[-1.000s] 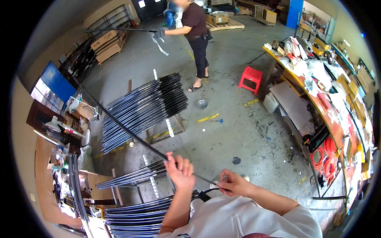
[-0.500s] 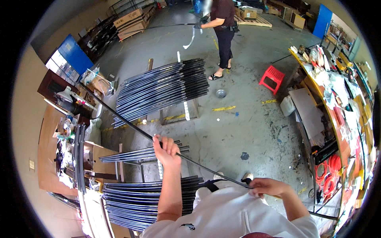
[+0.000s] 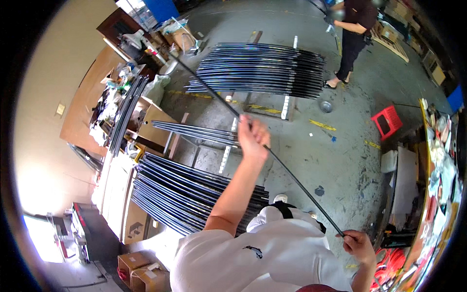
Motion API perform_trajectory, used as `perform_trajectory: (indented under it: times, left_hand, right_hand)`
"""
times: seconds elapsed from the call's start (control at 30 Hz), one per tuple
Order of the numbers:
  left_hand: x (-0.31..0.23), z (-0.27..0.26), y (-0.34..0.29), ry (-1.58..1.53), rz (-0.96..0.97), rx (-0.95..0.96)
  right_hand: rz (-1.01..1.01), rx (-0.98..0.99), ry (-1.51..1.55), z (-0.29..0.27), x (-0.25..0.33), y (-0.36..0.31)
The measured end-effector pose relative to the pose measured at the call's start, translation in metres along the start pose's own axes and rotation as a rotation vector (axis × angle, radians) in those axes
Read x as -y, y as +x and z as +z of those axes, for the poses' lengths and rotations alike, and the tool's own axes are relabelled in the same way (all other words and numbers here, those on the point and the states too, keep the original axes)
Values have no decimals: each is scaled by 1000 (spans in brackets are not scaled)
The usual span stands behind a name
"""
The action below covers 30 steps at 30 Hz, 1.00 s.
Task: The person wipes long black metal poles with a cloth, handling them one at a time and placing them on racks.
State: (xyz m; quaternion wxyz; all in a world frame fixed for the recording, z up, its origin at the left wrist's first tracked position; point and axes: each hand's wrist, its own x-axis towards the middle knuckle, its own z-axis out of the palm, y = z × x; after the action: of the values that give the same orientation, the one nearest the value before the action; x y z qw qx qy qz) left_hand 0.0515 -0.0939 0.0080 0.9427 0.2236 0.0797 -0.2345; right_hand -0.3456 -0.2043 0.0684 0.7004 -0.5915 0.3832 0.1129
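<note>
A long, thin black rod (image 3: 209, 91) slants across in front of me, from the upper left down to the lower right. Around its middle stretch my left hand (image 3: 253, 138) is closed, raised with the arm extended. My right hand (image 3: 360, 246) pinches the rod's lower part, to the right of my body. Beneath my left arm lies a stack of similar black rods (image 3: 180, 194). A smaller bundle of rods (image 3: 194, 132) rests on a rack just left of my left hand.
Farther off, a broad layer of black rods (image 3: 258, 68) lies on supports. Another person (image 3: 355, 29) stands behind it at the right, gloved hands on a rod. A red stool (image 3: 386, 121) and a cluttered workbench (image 3: 440, 170) are at right, cardboard boxes (image 3: 141, 272) at lower left.
The view has turned leftward, so the racks and the other person sit farther right. Both hands keep hold of the rod, which now slants more steeply.
</note>
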Motion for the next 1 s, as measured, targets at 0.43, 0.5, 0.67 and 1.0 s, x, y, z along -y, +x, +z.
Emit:
perform_trajectory:
  times: [0.43,0.5,0.67,1.0]
  left_hand:
    - [52,-3,-68,15,-191,40]
    - [37,-3,-51,16,-160,17]
    - [19,-9,-27,14,-74,33]
    - [17,-6,-38,-40,-35,-31]
  right_hand:
    - [-179,87,-182,60,39,75]
    - [2,228,-213,28,22,60]
    - [-130,-38,-160,-2,-24,34]
    - [-142,-111,-269,14,3,38]
